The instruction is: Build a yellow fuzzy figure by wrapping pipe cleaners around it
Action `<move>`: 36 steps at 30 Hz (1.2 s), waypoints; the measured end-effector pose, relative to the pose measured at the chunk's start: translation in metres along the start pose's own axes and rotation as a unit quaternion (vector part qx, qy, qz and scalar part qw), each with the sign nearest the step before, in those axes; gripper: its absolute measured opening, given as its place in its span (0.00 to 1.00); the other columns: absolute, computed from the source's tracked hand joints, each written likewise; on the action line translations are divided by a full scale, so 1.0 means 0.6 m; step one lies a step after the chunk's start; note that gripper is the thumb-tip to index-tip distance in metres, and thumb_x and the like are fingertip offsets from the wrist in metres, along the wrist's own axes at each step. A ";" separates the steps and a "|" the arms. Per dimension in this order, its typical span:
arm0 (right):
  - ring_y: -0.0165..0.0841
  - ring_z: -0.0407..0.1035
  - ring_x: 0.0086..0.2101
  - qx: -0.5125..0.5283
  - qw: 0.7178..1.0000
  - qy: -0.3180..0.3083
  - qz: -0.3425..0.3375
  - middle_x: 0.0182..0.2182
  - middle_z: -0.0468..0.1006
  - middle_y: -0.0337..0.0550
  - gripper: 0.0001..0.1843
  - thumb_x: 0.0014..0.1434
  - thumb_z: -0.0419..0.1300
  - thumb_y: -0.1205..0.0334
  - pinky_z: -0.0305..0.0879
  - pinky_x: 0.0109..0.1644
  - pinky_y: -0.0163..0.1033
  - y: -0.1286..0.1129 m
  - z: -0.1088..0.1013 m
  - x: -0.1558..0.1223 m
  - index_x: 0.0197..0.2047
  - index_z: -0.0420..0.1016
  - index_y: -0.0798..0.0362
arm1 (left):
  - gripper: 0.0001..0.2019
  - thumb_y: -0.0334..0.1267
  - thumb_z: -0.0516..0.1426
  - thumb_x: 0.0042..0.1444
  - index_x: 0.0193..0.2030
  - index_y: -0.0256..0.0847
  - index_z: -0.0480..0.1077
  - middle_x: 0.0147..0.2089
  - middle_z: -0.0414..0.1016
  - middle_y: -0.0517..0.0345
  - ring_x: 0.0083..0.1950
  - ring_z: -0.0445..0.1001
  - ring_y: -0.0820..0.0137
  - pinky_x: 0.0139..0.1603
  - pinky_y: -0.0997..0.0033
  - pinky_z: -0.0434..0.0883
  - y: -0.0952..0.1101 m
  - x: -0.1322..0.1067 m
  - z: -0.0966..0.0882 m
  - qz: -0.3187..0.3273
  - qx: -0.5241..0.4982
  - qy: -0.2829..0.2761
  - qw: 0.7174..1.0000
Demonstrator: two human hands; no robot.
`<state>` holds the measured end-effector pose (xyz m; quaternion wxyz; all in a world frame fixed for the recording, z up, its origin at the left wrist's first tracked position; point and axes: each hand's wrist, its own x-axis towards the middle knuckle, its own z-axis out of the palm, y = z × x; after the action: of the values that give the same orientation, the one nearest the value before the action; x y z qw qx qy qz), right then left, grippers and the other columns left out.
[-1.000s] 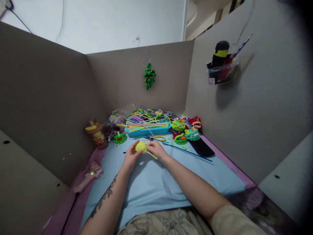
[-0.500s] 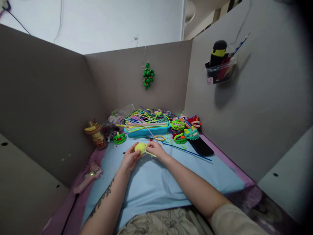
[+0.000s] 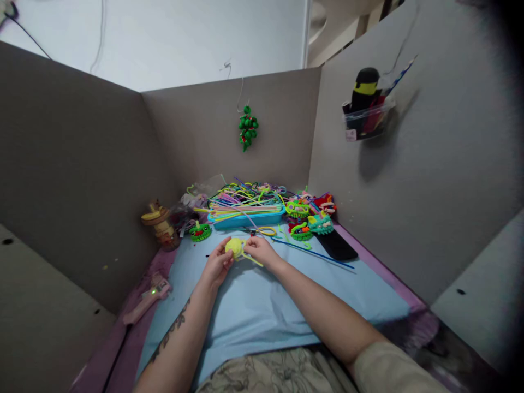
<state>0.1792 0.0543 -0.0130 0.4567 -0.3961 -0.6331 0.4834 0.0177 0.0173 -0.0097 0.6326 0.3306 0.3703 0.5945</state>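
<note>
Yellow pipe-cleaner coil [image 3: 233, 247], above the blue sheet [image 3: 254, 308], seems best steadied by the left hand's [image 3: 216, 263] thumb-and-finger grip while the right hand [image 3: 262, 251] pinches gently at its side, leaving the loose tail [image 3: 254, 261] unsnagged.

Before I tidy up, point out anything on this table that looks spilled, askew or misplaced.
Mildly untidy: a long blue stem lies loose on the wrinkled blue sheet, apart from the bundle in the blue tray.

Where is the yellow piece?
Head view, left of centre: the yellow piece is between the left hand and right hand, in front of the blue tray.
</note>
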 end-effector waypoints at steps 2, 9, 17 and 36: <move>0.24 0.54 0.18 0.001 1.000 -0.001 -0.005 0.15 0.62 0.31 0.05 0.44 0.57 0.64 0.49 0.22 0.30 -0.003 0.000 -0.001 0.21 0.66 0.55 | 0.28 0.23 0.63 0.42 0.53 0.38 0.67 0.41 0.75 0.54 0.30 0.74 0.77 0.23 0.85 0.71 -0.001 0.001 -0.002 0.006 -0.009 -0.012 1.000; 0.24 0.55 0.19 -0.004 0.999 -0.005 -0.034 0.15 0.62 0.31 0.04 0.44 0.57 0.64 0.48 0.21 0.29 -0.010 0.001 -0.008 0.22 0.65 0.54 | 0.31 0.20 0.60 0.45 0.58 0.38 0.62 0.41 0.75 0.52 0.31 0.75 0.76 0.22 0.88 0.70 0.002 0.005 -0.007 -0.030 -0.062 -0.042 0.997; 0.23 0.54 0.18 0.019 1.000 -0.003 -0.013 0.15 0.63 0.31 0.03 0.42 0.56 0.66 0.49 0.21 0.30 -0.013 0.001 -0.007 0.21 0.65 0.54 | 0.31 0.18 0.54 0.50 0.61 0.40 0.59 0.40 0.75 0.51 0.28 0.74 0.78 0.19 0.90 0.68 0.008 0.003 -0.004 -0.079 -0.101 -0.049 0.991; 0.24 0.55 0.18 0.033 0.999 0.018 0.014 0.15 0.64 0.31 0.07 0.43 0.57 0.60 0.50 0.23 0.31 -0.018 -0.004 -0.007 0.21 0.66 0.54 | 0.29 0.29 0.65 0.43 0.54 0.39 0.66 0.46 0.74 0.50 0.35 0.75 0.71 0.28 0.80 0.73 0.011 -0.013 0.008 -0.008 0.044 -0.043 0.998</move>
<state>0.1818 0.0484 -0.0030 0.4736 -0.3986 -0.6030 0.5032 0.0185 0.0103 -0.0012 0.6378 0.3799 0.3712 0.5578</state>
